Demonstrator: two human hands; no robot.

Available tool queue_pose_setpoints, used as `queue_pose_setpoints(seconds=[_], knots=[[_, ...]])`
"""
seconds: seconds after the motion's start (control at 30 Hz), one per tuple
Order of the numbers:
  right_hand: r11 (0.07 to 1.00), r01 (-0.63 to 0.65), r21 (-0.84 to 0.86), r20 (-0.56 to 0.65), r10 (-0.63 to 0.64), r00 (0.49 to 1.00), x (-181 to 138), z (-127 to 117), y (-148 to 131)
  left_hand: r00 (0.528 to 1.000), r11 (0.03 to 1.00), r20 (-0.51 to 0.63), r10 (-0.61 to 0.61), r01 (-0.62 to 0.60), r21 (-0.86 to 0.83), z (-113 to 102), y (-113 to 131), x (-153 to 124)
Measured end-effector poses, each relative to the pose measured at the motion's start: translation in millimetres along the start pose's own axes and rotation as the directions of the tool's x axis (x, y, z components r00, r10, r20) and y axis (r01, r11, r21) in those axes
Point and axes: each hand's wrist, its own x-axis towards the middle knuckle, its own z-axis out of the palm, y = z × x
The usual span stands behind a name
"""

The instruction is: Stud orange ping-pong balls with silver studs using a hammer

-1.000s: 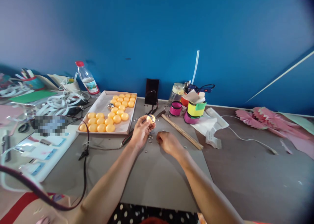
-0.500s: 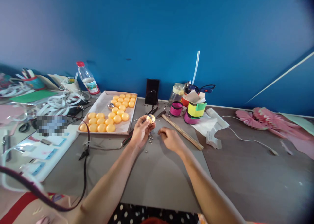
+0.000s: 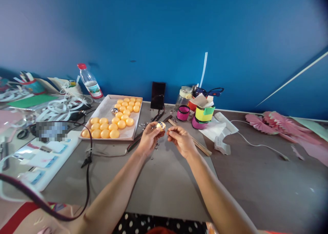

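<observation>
My left hand (image 3: 148,138) is closed round a small orange ball (image 3: 161,126) with silver studs on it, held above the grey mat (image 3: 164,179). My right hand (image 3: 180,138) is raised beside it, thumb and forefinger pinched together close to the ball; what they hold is too small to make out. Several loose silver studs (image 3: 155,146) lie on the mat under the hands. A tray (image 3: 107,107) with several plain orange balls (image 3: 112,122) and one silver ball (image 3: 114,111) stands to the left.
A hammer with a wooden handle (image 3: 200,145) lies right of my hands. Behind are a black phone (image 3: 158,95), a jar (image 3: 183,96), coloured paper cups (image 3: 203,113) and a water bottle (image 3: 89,82). A black cable (image 3: 88,152) crosses the left; pink paper fans (image 3: 266,122) lie right.
My right hand has lifted off the mat and come up to the ball with its fingers pinched. My left hand shifted the ball slightly right.
</observation>
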Motion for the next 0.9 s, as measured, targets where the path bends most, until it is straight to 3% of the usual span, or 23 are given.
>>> queue_pose_setpoints(seconds=[0.2, 0.9], knots=[[0.999, 0.024, 0.026, 0.044, -0.025, 0.999, -1.8, 3.1, -1.3, 0.999, 1.0, 0.043, 0.0, -0.001, 0.028, 2.8, -2.4, -1.4], [0.993, 0.082, -0.089, -0.017, -0.083, 0.996, -2.4, 7.0, 5.3, 0.999, 0.992, 0.046, 0.015, -0.02, 0.124, 5.7, -2.9, -3.6]])
